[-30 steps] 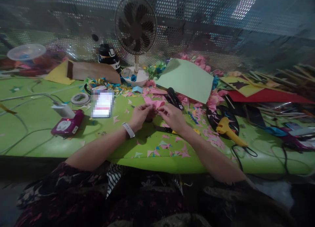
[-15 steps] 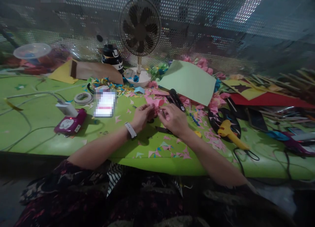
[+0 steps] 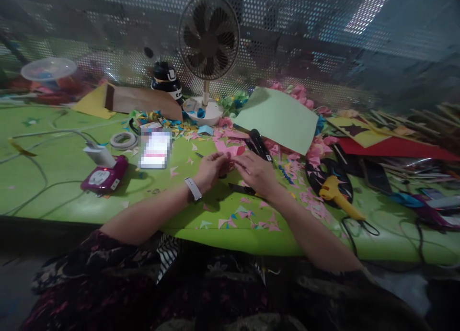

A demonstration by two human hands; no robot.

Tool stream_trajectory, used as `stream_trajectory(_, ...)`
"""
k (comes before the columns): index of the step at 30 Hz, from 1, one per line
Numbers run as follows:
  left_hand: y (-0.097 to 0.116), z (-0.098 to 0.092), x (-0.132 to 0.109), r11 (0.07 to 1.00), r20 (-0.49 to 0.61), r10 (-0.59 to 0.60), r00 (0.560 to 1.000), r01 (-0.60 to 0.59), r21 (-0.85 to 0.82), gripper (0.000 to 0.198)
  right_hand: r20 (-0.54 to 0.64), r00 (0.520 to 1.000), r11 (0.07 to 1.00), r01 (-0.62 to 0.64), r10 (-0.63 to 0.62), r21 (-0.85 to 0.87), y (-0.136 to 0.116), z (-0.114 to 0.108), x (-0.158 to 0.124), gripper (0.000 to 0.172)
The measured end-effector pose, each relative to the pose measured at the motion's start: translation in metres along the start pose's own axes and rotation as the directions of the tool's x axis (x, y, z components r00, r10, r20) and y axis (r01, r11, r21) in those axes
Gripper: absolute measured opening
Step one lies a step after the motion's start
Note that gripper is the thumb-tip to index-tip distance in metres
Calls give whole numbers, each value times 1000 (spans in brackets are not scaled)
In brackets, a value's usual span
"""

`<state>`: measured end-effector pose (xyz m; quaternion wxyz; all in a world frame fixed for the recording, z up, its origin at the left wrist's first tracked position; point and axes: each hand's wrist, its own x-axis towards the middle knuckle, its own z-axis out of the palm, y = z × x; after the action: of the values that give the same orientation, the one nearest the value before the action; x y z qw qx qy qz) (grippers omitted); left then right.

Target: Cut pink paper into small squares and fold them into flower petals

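Curled pink paper (image 3: 237, 150) in front of white-based fan (image 3: 209, 41); likely light, creasable; hold edges; left hand (image 3: 211, 170), right hand (image 3: 257, 172) pinch narrowly.

Fan (image 3: 208, 43) beside black bottle (image 3: 166, 84); tape roll (image 3: 124, 145) near lit phone (image 3: 155, 150); white charger (image 3: 100, 155) in purple socket block (image 3: 108, 177).

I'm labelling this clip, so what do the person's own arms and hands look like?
The left hand and right hand wear no gloves. A pale grey, strap-like band circles the left wrist; none shows on the right. The dark, floral-patterned fabric left sleeve ends near the elbow; the dark fabric right sleeve does too, its pattern unclear.
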<state>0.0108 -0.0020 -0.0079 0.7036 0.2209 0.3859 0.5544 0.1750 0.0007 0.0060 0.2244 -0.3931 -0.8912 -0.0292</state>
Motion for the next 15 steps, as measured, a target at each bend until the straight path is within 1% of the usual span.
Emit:
stream_trajectory(3, -1, -1, 0, 1000, 19, 2, 1000, -3, 23, 14, 22, 1000, 1000, 0, -1, 15, 0, -3, 0, 30)
stream_trajectory(8, -3, -4, 2, 998, 22, 24, 999, -26, 58, 18, 45, 999, 999, 17, -19, 28, -8, -4, 1, 26)
stream_trajectory(12, -6, -4, 3, 996, 55, 61, 997, -65, 68, 25, 12, 999, 999, -52, 52, 11, -14, -1, 0, 23)
stream_trajectory(15, -7, -3, 4, 997, 46, 70, 997, -71, 30, 28, 24, 995, 995, -98, 99, -21, -17, 3, 0, 24)
